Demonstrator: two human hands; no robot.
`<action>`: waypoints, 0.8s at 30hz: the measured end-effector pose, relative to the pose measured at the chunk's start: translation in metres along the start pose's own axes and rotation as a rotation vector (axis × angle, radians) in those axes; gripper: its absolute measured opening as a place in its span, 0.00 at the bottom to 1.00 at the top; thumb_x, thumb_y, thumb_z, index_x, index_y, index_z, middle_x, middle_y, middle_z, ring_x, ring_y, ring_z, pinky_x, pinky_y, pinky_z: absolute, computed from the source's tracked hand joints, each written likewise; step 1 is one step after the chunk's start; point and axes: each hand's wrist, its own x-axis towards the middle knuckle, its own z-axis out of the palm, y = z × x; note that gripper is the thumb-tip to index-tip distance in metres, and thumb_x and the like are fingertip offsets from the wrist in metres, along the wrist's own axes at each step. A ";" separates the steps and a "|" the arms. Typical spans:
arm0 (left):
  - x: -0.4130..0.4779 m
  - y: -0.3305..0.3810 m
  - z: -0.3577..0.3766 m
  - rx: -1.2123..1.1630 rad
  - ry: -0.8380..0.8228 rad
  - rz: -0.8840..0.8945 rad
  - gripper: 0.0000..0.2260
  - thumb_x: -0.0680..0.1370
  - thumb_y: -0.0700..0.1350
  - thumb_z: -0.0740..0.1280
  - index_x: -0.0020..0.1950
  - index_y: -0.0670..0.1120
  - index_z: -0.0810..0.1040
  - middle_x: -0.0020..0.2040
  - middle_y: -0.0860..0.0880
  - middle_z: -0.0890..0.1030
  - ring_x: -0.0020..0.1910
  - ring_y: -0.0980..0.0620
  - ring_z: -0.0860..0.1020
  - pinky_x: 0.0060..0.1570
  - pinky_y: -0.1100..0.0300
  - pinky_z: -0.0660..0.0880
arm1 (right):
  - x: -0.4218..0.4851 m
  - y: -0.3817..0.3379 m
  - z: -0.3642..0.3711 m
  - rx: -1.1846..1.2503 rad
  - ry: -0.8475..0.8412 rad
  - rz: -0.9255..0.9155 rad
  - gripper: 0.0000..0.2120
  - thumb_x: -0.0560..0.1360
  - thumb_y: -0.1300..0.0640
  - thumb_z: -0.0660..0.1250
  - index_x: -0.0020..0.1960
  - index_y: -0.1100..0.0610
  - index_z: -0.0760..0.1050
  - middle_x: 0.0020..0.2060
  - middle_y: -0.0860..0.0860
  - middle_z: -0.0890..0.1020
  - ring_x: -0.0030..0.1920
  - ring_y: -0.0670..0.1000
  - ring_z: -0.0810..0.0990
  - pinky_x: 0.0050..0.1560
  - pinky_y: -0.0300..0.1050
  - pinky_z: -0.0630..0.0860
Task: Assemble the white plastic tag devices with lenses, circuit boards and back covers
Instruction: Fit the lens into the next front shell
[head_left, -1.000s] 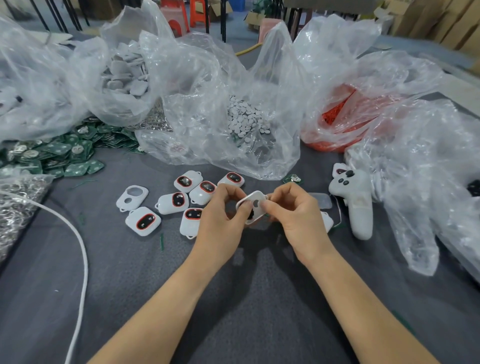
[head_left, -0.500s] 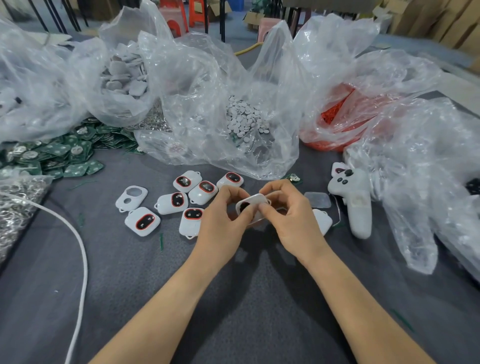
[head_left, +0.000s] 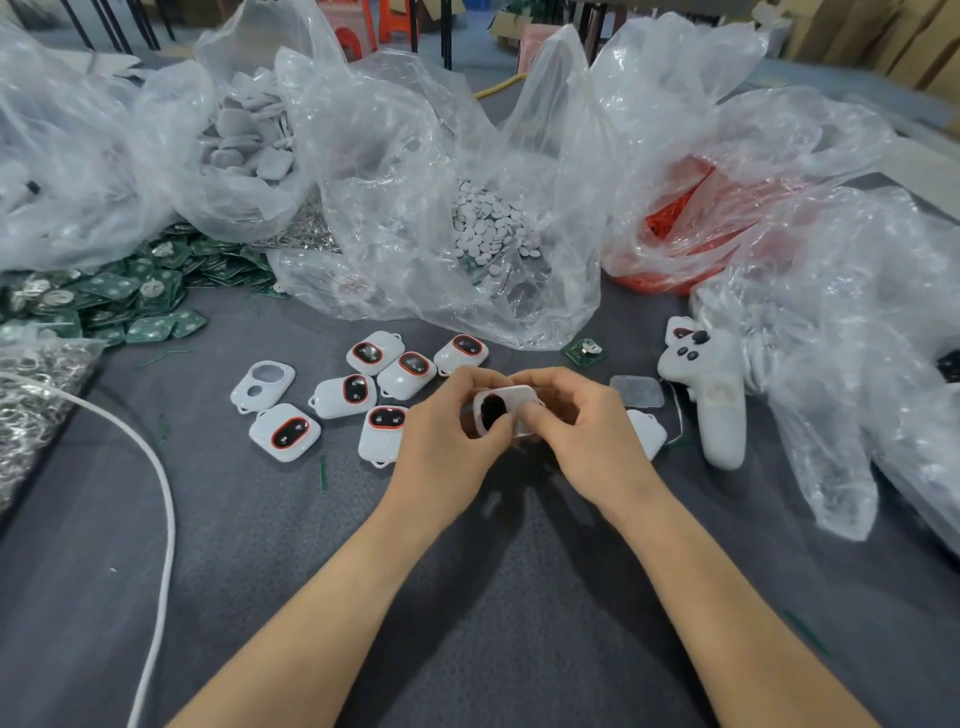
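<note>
Both hands hold one white tag shell (head_left: 506, 404) above the grey cloth at the middle. My left hand (head_left: 447, 441) grips its left side, thumb on the front. My right hand (head_left: 582, 431) pinches its right side, thumb pressing the face. A dark lens shows in the shell's oval opening. Several assembled tags with red-rimmed dark lenses (head_left: 345, 396) lie to the left. An empty shell (head_left: 262, 385) lies furthest left. One green circuit board (head_left: 586, 351) and a clear lens piece (head_left: 637, 391) lie behind my right hand.
Plastic bags hold white covers (head_left: 244, 140), small white discs (head_left: 488, 223) and red parts (head_left: 670, 218). A pile of green circuit boards (head_left: 104, 301) is at the left, a white controller (head_left: 711, 389) at the right, and a white cable (head_left: 161, 499) crosses the left.
The shell has been turned in my hands so its front with the dark opening faces me. My right thumb has shifted onto its face. The hands sit slightly nearer the assembled tags.
</note>
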 end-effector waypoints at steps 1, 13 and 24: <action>-0.001 0.000 0.001 0.000 0.009 -0.003 0.10 0.73 0.39 0.71 0.49 0.53 0.77 0.41 0.59 0.82 0.40 0.63 0.79 0.43 0.66 0.77 | 0.000 0.000 0.000 -0.002 -0.004 -0.004 0.11 0.75 0.64 0.67 0.54 0.51 0.80 0.45 0.46 0.84 0.48 0.46 0.83 0.53 0.52 0.80; -0.001 0.003 0.001 -0.057 0.022 -0.075 0.08 0.73 0.38 0.69 0.45 0.51 0.78 0.39 0.52 0.83 0.41 0.52 0.82 0.42 0.58 0.80 | -0.002 -0.001 -0.002 -0.041 -0.028 -0.026 0.10 0.74 0.62 0.70 0.52 0.51 0.80 0.44 0.46 0.85 0.46 0.44 0.83 0.52 0.48 0.80; -0.002 0.002 0.003 0.304 0.005 0.092 0.09 0.71 0.37 0.69 0.48 0.48 0.79 0.42 0.52 0.81 0.41 0.54 0.77 0.43 0.60 0.72 | 0.001 0.001 -0.001 -0.259 0.046 -0.047 0.04 0.71 0.55 0.73 0.40 0.52 0.78 0.33 0.47 0.83 0.36 0.45 0.81 0.41 0.42 0.77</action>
